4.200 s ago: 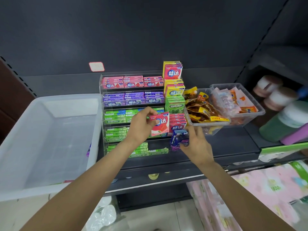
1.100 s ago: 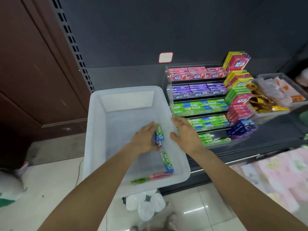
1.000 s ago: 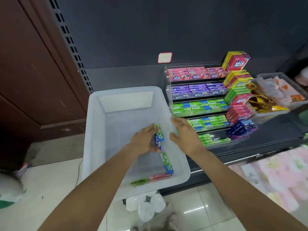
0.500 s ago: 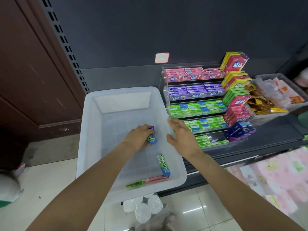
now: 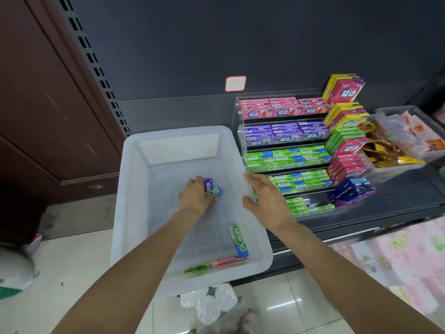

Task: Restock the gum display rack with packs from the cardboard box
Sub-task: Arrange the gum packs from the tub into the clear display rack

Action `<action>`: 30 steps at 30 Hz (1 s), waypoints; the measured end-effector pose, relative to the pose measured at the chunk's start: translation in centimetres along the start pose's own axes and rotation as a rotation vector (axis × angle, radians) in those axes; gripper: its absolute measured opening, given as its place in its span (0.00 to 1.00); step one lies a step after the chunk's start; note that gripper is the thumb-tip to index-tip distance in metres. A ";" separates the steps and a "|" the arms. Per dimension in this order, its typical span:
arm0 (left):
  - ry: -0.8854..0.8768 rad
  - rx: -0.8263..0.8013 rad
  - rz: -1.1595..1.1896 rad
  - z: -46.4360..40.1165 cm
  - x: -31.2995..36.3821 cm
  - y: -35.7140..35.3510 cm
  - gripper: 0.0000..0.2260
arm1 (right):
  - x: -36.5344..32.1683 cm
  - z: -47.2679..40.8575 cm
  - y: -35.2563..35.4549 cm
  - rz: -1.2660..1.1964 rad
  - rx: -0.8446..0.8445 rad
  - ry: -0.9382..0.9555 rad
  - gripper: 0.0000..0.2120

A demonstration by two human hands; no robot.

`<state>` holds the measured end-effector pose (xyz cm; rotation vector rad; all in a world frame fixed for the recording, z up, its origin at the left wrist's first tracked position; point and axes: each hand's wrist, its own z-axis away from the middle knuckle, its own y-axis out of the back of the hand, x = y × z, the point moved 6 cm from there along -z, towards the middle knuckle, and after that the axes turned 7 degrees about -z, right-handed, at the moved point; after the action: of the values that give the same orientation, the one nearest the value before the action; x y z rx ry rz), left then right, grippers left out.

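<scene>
Gum packs (image 5: 210, 188) sit pinched in your left hand (image 5: 196, 197) down in the clear bin (image 5: 134, 189), your right hand (image 5: 265, 196) lies flat on its rim, so now you lift them over to the gum rack (image 5: 284, 150), I think.

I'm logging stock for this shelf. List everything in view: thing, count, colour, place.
bin: one, clear plastic, left of rack.
loose gum packs: three; green-blue, pink, green; bin's near right corner.
held gum packs: two, purple and green-blue, in left hand.
gum rack: one, clear, tiers pink, purple, green.
boxed gum stack: several, yellow, red, green, right of rack.
snack tubs: two, clear, far right.
left hand: grips packs inside bin.
right hand: open, on bin's right rim.
</scene>
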<state>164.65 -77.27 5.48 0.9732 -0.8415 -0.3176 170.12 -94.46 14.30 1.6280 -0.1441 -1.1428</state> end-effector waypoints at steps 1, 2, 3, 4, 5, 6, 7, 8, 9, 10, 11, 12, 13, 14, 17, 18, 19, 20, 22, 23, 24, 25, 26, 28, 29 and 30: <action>0.010 0.009 -0.016 -0.1 0.2 0.1 0.22 | 0.0 0.0 0.0 -0.001 -0.002 0.000 0.28; 0.006 0.017 -0.059 -0.2 0.5 0.2 0.19 | 0.0 -0.1 0.0 -0.004 -0.001 0.001 0.28; -0.004 0.025 -0.115 -0.3 0.8 0.3 0.17 | 0.1 -0.1 -0.1 -0.009 0.001 0.004 0.28; -0.008 0.031 -0.162 -0.3 1.0 0.3 0.16 | 0.1 -0.1 -0.1 -0.016 0.005 0.006 0.28; -0.005 0.030 -0.192 -0.2 1.1 0.2 0.15 | 0.2 -0.1 -0.2 -0.021 0.008 0.007 0.28; -0.003 0.027 -0.213 -0.2 1.2 0.1 0.14 | 0.2 -0.1 -0.2 -0.025 0.011 0.009 0.28; -0.006 0.024 -0.230 -0.1 1.4 -0.1 0.13 | 0.2 -0.1 -0.2 -0.026 0.014 0.010 0.28; -0.015 0.023 -0.247 0.0 1.7 -0.3 0.11 | 0.2 -0.1 -0.2 -0.025 0.016 0.009 0.28; -0.029 0.023 -0.258 0.1 1.9 -0.4 0.10 | 0.3 -0.1 -0.2 -0.023 0.016 0.007 0.28; -0.043 0.022 -0.260 0.1 2.0 -0.5 0.09 | 0.2 -0.1 -0.2 -0.023 0.016 0.006 0.28; -0.057 0.023 -0.252 0.2 2.2 -0.5 0.09 | 0.2 -0.1 -0.2 -0.026 0.015 0.003 0.28; -0.070 0.023 -0.230 0.3 2.3 -0.3 0.08 | 0.2 -0.2 -0.1 -0.030 0.015 0.002 0.28; -0.076 0.020 -0.193 0.5 2.4 -0.1 0.07 | 0.1 -0.2 -0.1 -0.031 0.015 0.002 0.28; -0.076 0.012 -0.141 0.8 2.4 0.1 0.06 | 0.1 -0.2 -0.1 -0.030 0.017 0.005 0.28; -0.078 0.002 0.072 1.6 2.3 1.0 0.05 | 0.1 -0.1 -0.2 -0.030 0.016 -0.004 0.28; -0.081 0.004 0.146 2.0 2.5 1.4 0.06 | 0.1 -0.1 -0.3 -0.038 0.009 -0.010 0.28; -0.082 0.008 0.224 2.4 2.7 1.9 0.08 | 0.0 -0.1 -0.3 -0.045 -0.003 -0.020 0.28; -0.086 0.011 0.299 2.9 2.9 2.4 0.10 | 0.0 -0.1 -0.2 -0.060 -0.014 -0.031 0.27; -0.136 0.013 0.398 4.0 3.8 3.4 0.13 | 0.0 -0.2 0.2 -0.142 -0.010 -0.070 0.25; -0.185 0.016 0.416 4.7 4.4 4.0 0.13 | -0.1 -0.1 0.7 -0.208 0.014 -0.097 0.24; -0.237 0.019 0.417 5.3 5.0 4.5 0.13 | -0.1 -0.1 1.1 -0.296 0.044 -0.131 0.22; -0.287 0.023 0.402 5.9 5.7 5.1 0.13 | -0.1 0.1 1.6 -0.403 0.068 -0.175 0.20; -0.338 0.025 0.369 6.6 6.4 5.7 0.14 | -0.3 0.3 2.0 -0.526 0.085 -0.213 0.18; -0.446 0.022 0.281 7.8 8.0 6.3 0.14 | -0.4 0.9 2.7 -0.780 0.116 -0.266 0.15; -0.488 0.024 0.247 8.2 8.7 6.5 0.14 | -0.4 1.2 3.1 -0.881 0.133 -0.279 0.12; -0.513 0.026 0.217 8.5 9.4 6.6 0.15 | -0.4 1.6 3.5 -0.954 0.150 -0.282 0.10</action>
<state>163.62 -84.18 17.93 0.8238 -1.4101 -0.3753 170.34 -96.70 17.41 1.6854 0.4260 -2.1215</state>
